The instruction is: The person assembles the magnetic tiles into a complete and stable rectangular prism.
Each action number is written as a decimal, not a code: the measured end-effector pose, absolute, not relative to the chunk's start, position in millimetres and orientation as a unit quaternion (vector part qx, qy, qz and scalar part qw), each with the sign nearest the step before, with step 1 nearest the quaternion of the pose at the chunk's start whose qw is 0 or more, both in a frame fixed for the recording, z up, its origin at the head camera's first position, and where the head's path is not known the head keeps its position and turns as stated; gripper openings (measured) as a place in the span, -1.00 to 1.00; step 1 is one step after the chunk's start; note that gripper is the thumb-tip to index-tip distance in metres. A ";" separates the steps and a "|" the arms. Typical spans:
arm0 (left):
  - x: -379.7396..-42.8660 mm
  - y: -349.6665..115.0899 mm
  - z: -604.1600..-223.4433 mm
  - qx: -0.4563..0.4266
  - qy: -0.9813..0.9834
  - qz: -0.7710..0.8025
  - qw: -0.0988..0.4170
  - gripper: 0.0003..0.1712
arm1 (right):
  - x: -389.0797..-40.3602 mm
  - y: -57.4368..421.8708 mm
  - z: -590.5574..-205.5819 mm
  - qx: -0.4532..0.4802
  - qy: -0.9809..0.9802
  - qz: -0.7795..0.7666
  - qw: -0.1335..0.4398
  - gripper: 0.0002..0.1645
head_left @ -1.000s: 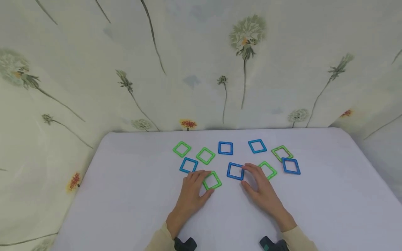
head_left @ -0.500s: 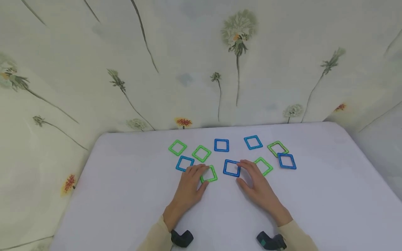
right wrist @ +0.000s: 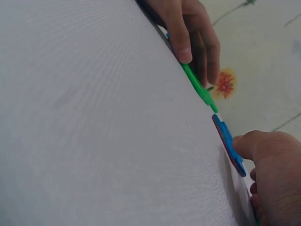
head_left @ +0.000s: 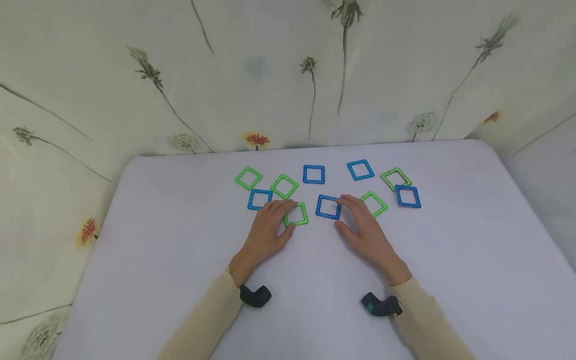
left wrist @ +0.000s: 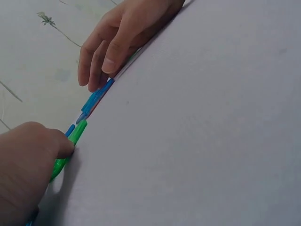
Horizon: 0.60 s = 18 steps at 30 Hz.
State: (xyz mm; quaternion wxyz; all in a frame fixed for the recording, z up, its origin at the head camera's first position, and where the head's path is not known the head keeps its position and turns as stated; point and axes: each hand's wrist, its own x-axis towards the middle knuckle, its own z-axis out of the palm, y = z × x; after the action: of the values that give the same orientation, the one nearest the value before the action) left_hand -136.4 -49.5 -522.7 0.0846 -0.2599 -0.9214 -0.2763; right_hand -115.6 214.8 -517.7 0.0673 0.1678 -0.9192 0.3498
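A: Hands?
B: I'm monitoring remotely: the left hand (head_left: 265, 231) is pinching the green frame (head_left: 305, 213), thumb on its near side, fingertips on its far side, parted rather than closed together. The right hand (head_left: 368, 235) is pinching the blue frame (head_left: 318, 205) likewise.
A: Where are those sitting?
B: Side by side between the hands, a narrow gap separating them. Whether they're lying flat on the white table (head_left: 310, 310), I'm not able to tell.
A: Why from outside?
B: Presumably the grip is leaving the facing edges unobstructed. Farther right, a loose blue frame (head_left: 408, 205) is overlapping a loose green frame (head_left: 387, 181); I'm reading that as casual.
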 end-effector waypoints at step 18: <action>-138.5 -47.2 -514.2 -0.252 -0.923 -0.283 0.063 -0.43 | -123.3 217.9 -518.0 0.177 -0.911 0.368 0.063 -0.38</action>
State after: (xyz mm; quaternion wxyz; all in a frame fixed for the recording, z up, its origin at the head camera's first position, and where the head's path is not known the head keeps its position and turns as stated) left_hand -138.5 -47.2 -514.2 0.0627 -0.2519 -0.9234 -0.2826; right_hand -123.3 217.9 -518.0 0.0626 0.1766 -0.9107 0.3681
